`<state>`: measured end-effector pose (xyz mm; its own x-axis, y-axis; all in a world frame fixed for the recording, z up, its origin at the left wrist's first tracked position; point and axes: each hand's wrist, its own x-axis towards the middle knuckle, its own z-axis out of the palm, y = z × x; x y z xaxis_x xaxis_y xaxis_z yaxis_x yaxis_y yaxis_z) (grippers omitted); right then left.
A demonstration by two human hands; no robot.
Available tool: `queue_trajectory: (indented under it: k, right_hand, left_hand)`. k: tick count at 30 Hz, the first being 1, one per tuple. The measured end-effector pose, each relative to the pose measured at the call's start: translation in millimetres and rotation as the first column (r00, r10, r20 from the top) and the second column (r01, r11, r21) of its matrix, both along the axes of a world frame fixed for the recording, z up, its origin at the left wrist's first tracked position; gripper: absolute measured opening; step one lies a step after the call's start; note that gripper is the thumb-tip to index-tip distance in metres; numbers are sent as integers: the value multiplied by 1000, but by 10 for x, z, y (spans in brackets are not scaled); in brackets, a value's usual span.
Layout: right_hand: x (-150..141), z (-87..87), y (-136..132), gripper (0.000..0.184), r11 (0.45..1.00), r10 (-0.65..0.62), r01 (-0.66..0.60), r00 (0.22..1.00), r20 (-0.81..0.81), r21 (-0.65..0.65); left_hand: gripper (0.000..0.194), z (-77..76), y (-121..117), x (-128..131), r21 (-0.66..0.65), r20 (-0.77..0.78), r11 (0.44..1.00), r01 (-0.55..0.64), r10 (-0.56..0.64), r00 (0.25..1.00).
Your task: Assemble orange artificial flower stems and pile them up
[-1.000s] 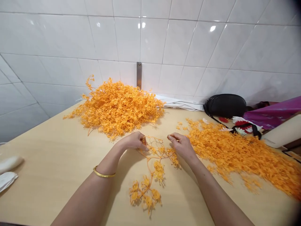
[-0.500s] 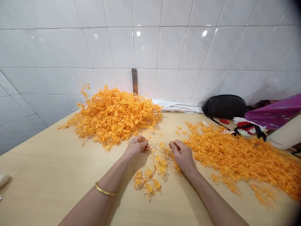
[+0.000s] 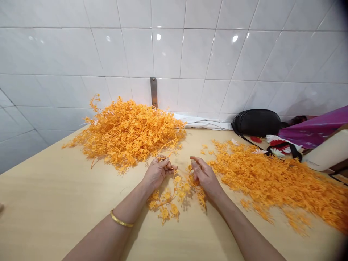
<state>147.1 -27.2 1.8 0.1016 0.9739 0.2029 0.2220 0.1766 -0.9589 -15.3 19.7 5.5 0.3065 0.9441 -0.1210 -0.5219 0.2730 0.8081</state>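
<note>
Left hand (image 3: 158, 173) gripping orange flower sprig (image 3: 174, 197) strand; right hand (image 3: 206, 177) curled, grip unclear; sprig lying between hands, long axis left-right.

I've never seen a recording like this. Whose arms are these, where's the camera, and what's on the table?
These are a person's own bare arms, filmed by one camera worn on their head, looking forward and down; all three pictures share that view. The left hand pinches the stem of an orange sprig; the right hand is at the same sprig, though I can't tell whether it grips it. On the table lie a heap of orange sprigs, a wider spread of them and a black bag.
</note>
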Motion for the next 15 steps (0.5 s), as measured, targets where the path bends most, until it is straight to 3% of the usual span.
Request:
queue_trajectory:
  k: [5,10,15]
  right_hand:
    - [-12,-44,-4,25,985,165,-167,985,-42,-44]
    - [-48,-85,25,27,999,36,-40,993,-114,-32]
    - [-68,-79,30,23,1000,-9,7,995,-98,-21]
  left_hand:
    - [11,-19,-2,8,-45,29,999,27,-26,999]
    - [17,-27,-20,0,-136,82,971,199,-189,979]
    - [16,10,-91,43,-104,-87,945,310,-319,944]
